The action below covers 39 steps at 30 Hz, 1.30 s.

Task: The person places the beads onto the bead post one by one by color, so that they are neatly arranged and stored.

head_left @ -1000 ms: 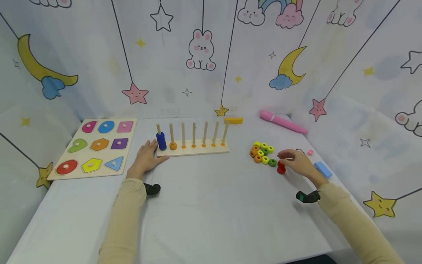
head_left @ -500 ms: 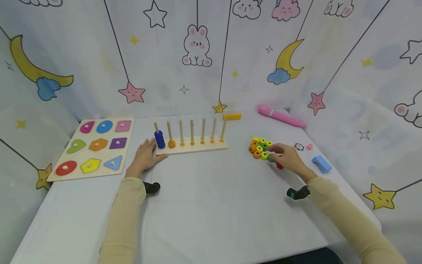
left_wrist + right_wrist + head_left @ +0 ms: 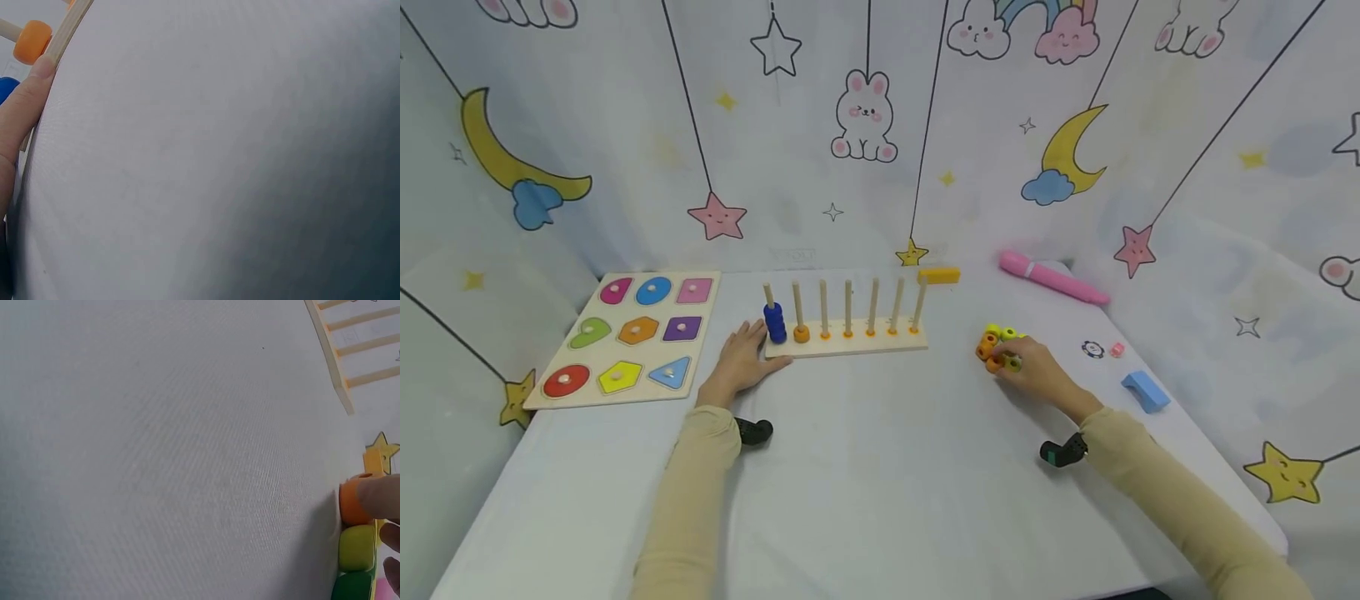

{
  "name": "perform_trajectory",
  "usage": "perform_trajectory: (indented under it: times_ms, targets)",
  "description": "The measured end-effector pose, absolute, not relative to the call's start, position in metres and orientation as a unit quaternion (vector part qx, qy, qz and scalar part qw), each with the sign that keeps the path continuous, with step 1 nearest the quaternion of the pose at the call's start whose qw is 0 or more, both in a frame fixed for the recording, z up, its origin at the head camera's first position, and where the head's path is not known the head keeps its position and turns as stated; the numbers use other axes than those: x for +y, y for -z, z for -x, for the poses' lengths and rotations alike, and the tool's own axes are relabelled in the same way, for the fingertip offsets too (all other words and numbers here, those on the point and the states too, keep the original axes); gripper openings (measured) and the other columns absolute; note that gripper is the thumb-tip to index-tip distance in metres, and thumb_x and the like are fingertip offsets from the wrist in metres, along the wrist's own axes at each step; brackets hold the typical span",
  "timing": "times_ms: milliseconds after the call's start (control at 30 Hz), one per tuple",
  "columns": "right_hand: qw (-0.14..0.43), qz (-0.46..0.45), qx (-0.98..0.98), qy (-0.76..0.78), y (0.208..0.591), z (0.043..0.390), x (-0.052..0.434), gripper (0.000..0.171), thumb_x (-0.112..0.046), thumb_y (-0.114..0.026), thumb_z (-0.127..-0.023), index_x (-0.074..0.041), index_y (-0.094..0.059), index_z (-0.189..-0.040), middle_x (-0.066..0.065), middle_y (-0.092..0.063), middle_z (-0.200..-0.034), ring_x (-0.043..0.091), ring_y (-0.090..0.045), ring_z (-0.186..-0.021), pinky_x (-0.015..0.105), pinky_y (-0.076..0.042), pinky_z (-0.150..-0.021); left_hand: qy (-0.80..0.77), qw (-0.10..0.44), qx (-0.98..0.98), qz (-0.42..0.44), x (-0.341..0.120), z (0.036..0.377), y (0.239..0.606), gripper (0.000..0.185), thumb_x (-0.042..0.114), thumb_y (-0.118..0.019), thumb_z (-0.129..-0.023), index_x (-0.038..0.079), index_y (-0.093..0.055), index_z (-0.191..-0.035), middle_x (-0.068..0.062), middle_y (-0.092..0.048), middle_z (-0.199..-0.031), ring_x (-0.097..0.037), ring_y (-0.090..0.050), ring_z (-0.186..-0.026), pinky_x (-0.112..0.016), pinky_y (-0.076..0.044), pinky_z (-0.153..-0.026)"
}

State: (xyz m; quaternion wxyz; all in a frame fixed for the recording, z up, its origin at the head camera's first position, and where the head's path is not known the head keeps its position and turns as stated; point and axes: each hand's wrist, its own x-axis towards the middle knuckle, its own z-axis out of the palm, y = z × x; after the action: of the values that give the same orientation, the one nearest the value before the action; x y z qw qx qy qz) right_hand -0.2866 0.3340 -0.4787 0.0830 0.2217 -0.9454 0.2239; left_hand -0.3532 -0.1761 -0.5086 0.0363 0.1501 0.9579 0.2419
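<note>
Right hand rests on beads, seemingly touching; table edge near.

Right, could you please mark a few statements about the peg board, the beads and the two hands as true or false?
1. The left hand rests at the end of the peg board. True.
2. Blue beads sit on the far-right peg. False: they are stacked on the far-left peg.
3. The right hand is on the pile of loose beads. True.
4. The pink pen lies on the shape puzzle. False: it lies at the table's far right, apart from the puzzle.
</note>
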Motion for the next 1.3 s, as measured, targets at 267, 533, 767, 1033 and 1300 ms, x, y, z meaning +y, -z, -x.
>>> perform_trajectory:
  times_ms: [267,533,767,1033,1300]
  targets:
    - [0.088,-0.211,-0.947,-0.224,0.486,0.288,0.335,0.024,-0.010,-0.075,-0.082,-0.004,-0.069,-0.104,0.008,-0.064,-0.099,0.026,-0.054,-0.096,0.046,-0.046,-0.085,-0.239,0.038,0.959,-0.146,-0.173,0.352,0.510,0.091,0.050,-0.062,-0.087,-0.009,-0.024,-0.145,-0.024,-0.014,-0.153,-0.040,-0.002,-0.141,-0.051,0.001,-0.113]
    - [0.064,-0.197,-0.941,-0.269,0.464,0.286,0.336,0.028,-0.008,-0.073,-0.082,-0.003,-0.065,-0.108,0.008,-0.065,-0.101,0.028,-0.057,-0.095,0.047,-0.049,-0.080,-0.249,0.033,0.957,-0.148,-0.172,0.351,0.508,0.091,0.049,-0.063,-0.086,-0.009,-0.025,-0.145,-0.024,-0.016,-0.153,-0.040,-0.004,-0.141,-0.051,0.000,-0.113]
    - [0.065,-0.180,-0.922,-0.336,0.450,0.296,0.335,0.033,-0.006,-0.067,-0.088,0.001,-0.057,-0.118,0.014,-0.063,-0.108,0.030,-0.062,-0.100,0.042,-0.053,-0.083,-0.243,0.029,0.959,-0.145,-0.172,0.349,0.509,0.090,0.048,-0.063,-0.087,-0.009,-0.025,-0.145,-0.024,-0.017,-0.153,-0.040,-0.004,-0.141,-0.051,-0.001,-0.113]
    - [0.066,-0.142,-0.933,-0.323,0.433,0.322,0.322,0.030,-0.011,-0.064,-0.091,-0.002,-0.057,-0.119,0.015,-0.062,-0.113,0.032,-0.061,-0.105,0.042,-0.053,-0.084,-0.248,0.023,0.957,-0.148,-0.173,0.348,0.511,0.089,0.048,-0.064,-0.086,-0.009,-0.026,-0.144,-0.025,-0.018,-0.152,-0.041,-0.005,-0.141,-0.051,-0.001,-0.113]
    - [0.083,-0.128,-0.939,-0.308,0.405,0.358,0.297,0.030,-0.014,-0.061,-0.093,-0.002,-0.059,-0.120,0.014,-0.064,-0.114,0.030,-0.060,-0.106,0.046,-0.049,-0.089,-0.244,0.018,0.959,-0.143,-0.174,0.349,0.514,0.090,0.050,-0.063,-0.086,-0.008,-0.027,-0.144,-0.024,-0.019,-0.152,-0.040,-0.006,-0.141,-0.051,-0.002,-0.113]
